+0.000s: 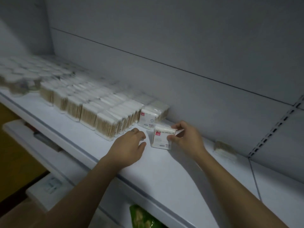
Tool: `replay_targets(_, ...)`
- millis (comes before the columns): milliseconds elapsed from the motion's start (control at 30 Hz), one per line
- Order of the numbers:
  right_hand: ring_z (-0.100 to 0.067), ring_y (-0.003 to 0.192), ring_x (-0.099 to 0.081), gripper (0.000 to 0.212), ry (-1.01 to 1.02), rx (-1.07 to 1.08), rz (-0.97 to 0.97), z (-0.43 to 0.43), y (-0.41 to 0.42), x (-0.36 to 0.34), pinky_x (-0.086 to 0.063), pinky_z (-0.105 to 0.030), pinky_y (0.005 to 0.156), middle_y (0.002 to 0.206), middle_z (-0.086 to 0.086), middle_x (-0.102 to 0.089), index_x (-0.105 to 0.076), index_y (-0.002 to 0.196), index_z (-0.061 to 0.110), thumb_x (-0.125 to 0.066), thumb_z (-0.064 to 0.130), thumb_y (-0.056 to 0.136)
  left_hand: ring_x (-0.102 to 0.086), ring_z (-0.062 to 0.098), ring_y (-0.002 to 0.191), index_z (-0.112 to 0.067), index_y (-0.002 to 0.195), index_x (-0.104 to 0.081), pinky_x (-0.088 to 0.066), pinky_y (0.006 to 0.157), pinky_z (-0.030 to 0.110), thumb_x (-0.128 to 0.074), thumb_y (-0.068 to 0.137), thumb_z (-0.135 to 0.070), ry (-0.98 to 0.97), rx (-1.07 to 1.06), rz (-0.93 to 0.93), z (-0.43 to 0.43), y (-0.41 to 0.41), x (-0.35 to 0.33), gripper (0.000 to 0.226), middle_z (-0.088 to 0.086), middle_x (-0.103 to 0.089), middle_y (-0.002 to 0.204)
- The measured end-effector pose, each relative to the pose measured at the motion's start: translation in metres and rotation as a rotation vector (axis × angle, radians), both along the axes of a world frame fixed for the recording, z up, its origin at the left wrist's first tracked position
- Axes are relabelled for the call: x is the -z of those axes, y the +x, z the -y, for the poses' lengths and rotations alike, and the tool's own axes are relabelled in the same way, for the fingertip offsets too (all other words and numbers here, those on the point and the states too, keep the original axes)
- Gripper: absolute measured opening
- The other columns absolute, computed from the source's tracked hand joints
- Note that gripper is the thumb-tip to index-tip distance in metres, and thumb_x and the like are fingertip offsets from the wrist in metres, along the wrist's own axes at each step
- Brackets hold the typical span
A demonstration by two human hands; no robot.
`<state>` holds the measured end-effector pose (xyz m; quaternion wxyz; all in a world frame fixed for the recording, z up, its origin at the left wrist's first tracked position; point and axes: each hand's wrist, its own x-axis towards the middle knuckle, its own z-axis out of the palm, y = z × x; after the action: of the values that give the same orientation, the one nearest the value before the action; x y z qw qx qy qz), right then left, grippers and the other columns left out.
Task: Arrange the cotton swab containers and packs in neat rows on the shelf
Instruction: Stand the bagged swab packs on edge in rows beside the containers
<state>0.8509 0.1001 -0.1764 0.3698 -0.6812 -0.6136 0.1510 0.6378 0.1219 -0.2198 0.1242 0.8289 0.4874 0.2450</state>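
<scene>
On the shelf [164, 170], just right of the rows [98, 112], a pack [162, 137] is held upright, pinched by the right hand [187, 137]; nothing is held by the loosely curled left hand [128, 145] nearby.

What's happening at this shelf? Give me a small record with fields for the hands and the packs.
Place: white shelf
Right hand: pinches a clear red-labelled pack of wooden cotton swabs, held upright
Left hand: holds nothing, fingers relaxed, just left of that pack
Arranged: rows of cotton swab packs standing on the shelf's left part
Stray: lone swab pack lying far right, apart from the rows
</scene>
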Motion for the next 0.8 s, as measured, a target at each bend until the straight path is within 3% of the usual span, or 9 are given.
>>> replay_targets(100, 0.005, 0.060, -0.056, 0.032, 0.074, 0.045, -0.026, -0.013, -0.035, 0.008, -0.039, -0.006, 0.053, 0.084, 0.014, -0.062, -0.056, 0.089, 0.028, -0.077, 0.011, 0.073, -0.060, 0.015, 0.100, -0.018, 0.112, -0.063, -0.050, 0.085, 0.029, -0.048, 0.097, -0.026, 0.008, -0.039, 0.094, -0.008, -0.010, 0.006, 0.022, -0.004, -0.060, 0.109)
replay_targets(233, 0.005, 0.066, -0.058, 0.034, 0.165, 0.102, -0.051, -0.024, -0.066, 0.022, -0.040, -0.008, 0.056, 0.095, 0.015, -0.059, -0.058, 0.102, 0.030, -0.072, 0.013, 0.077, -0.055, 0.014, 0.109, -0.021, 0.124, -0.057, -0.048, 0.092, 0.030, -0.048, 0.097, -0.031, 0.050, 0.021, 0.056, -0.002, -0.011, 0.008, 0.030, -0.004, -0.053, 0.124)
replay_targets(333, -0.002, 0.074, -0.059, 0.029, 0.191, 0.139, 0.032, -0.034, -0.072, 0.026, -0.042, -0.019, 0.065, 0.102, 0.012, -0.056, -0.060, 0.103, 0.027, -0.072, 0.017, 0.079, -0.044, 0.018, 0.123, -0.021, 0.133, -0.049, -0.037, 0.103, 0.034, -0.044, 0.097, -0.034, 0.133, 0.003, -0.026, -0.001, -0.009, 0.009, 0.038, -0.001, -0.047, 0.136)
replay_targets(467, -0.014, 0.084, -0.061, 0.026, 0.191, 0.147, 0.064, -0.051, -0.074, 0.023, -0.046, -0.026, 0.072, 0.107, 0.009, -0.050, -0.059, 0.102, 0.025, -0.072, 0.018, 0.080, -0.019, 0.021, 0.144, -0.021, 0.148, -0.031, -0.015, 0.118, 0.040, -0.041, 0.098, -0.037, 0.135, -0.009, -0.088, -0.002, -0.010, 0.010, 0.053, -0.001, -0.026, 0.157)
replay_targets(633, -0.014, 0.084, -0.055, 0.020, 0.217, 0.188, 0.178, -0.057, -0.083, 0.033, -0.037, -0.022, 0.067, 0.106, 0.011, -0.041, -0.058, 0.106, 0.025, -0.062, 0.022, 0.087, -0.009, 0.022, 0.148, -0.019, 0.154, -0.015, -0.005, 0.120, 0.040, -0.037, 0.099, -0.041, 0.088, -0.035, -0.125, -0.006, -0.009, 0.012, 0.063, 0.000, -0.015, 0.161)
replay_targets(800, -0.014, 0.088, -0.056, 0.023, 0.264, 0.166, 0.237, -0.061, -0.077, 0.045, -0.046, -0.028, 0.070, 0.115, 0.004, -0.047, -0.058, 0.110, 0.025, -0.061, 0.027, 0.088, 0.000, 0.022, 0.150, -0.019, 0.156, -0.002, 0.012, 0.113, 0.037, -0.028, 0.100, -0.044, 0.089, -0.044, -0.181, -0.011, -0.005, 0.015, 0.067, 0.000, 0.002, 0.164)
